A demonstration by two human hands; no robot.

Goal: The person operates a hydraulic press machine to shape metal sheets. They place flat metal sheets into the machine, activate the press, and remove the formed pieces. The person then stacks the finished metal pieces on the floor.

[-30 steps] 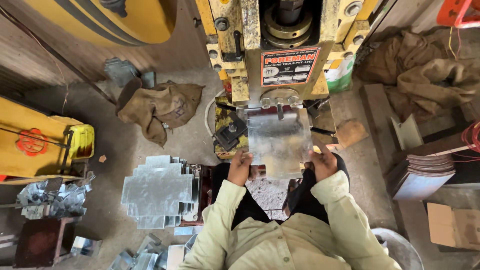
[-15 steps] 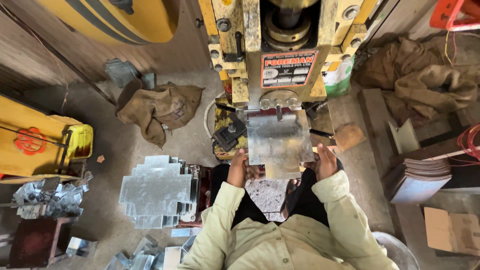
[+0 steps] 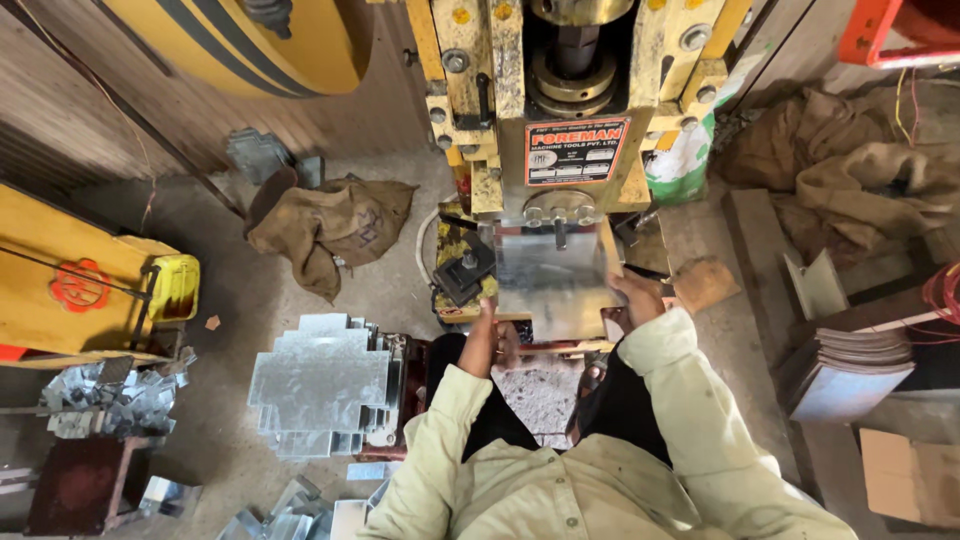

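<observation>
A shiny metal sheet [image 3: 550, 285] lies flat under the ram of a yellow press machine [image 3: 560, 110]. My left hand [image 3: 487, 340] grips the sheet's near left edge. On the sheet's right edge, close to the press bed, sits my right hand [image 3: 636, 298], also gripping it. Both arms wear pale yellow-green sleeves. The far part of the sheet sits beneath the press head.
A stack of cut metal sheets [image 3: 320, 385] lies to my left on the floor. Scrap offcuts [image 3: 110, 400] pile at far left beside a yellow frame [image 3: 80, 290]. Burlap sacks [image 3: 335, 225] lie on the floor. Stacked plates [image 3: 845, 365] sit at right.
The sheet has stayed under the press with both hands on it. My head has shifted slightly, so the view has moved a little.
</observation>
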